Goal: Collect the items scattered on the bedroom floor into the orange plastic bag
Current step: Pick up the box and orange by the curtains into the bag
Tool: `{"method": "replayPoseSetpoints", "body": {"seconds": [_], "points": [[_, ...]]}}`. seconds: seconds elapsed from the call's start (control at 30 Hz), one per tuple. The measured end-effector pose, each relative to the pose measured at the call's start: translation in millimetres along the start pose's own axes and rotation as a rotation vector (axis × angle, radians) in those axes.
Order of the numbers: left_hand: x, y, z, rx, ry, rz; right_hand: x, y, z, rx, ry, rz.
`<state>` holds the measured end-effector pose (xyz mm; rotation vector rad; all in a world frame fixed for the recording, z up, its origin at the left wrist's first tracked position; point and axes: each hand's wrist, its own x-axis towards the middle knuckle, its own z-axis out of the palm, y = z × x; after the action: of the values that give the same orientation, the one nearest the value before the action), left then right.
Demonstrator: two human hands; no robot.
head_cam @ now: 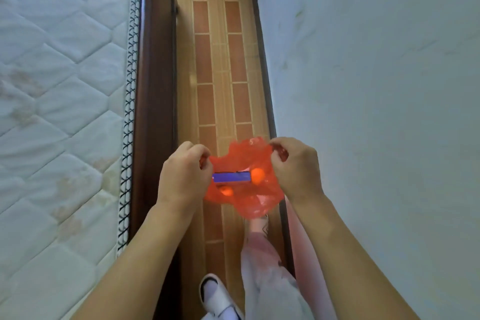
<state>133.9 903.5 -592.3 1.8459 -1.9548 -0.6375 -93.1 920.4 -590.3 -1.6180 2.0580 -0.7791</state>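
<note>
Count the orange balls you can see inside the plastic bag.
2. One orange ball sits at the right end of the blue box; the other lies lower left, below the box. The orange bag may hide more.

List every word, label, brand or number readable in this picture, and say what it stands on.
None can be read.
Blue box inside the orange bag: a faint mark at its left end, too blurred to read.
Mattress, wall, slipper: no text visible.

We are seeing the tiled floor (220, 60) running beside the mattress (59, 112); a white slipper (217, 299) is resting on it.
</note>
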Motion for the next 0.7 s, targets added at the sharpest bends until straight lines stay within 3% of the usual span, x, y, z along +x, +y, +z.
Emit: {"method": "replayPoseSetpoints", "body": {"seconds": [0.3,0.7], "points": [[-41,98,-138,0.056,0.007,0.037,-20,-108,-137,-0.065,0.006,-0.059],[-14,201,-289,0.076,0.192,0.049,22,-229,-272,-0.123,0.052,-0.153]]}}
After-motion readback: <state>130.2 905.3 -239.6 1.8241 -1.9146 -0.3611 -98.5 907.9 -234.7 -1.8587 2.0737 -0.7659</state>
